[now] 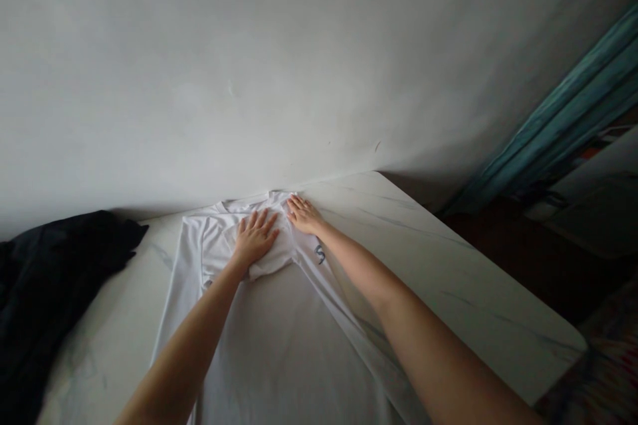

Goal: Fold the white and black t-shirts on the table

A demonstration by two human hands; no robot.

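Note:
A white long-sleeved shirt lies spread on the table, its collar toward the wall. My left hand rests flat on a bunched fold of the white cloth near the collar, with its fingers apart. My right hand lies palm down at the shirt's upper edge, beside the fold, and its fingers are slightly spread. Neither hand visibly grips the cloth. A small dark print shows on the shirt just past my right wrist. My right forearm covers part of a long white sleeve.
The white, grey-veined table meets a pale wall at its far edge. A dark garment lies heaped at the left. A teal curtain hangs at the upper right, and the floor shows dark beyond the table's right edge.

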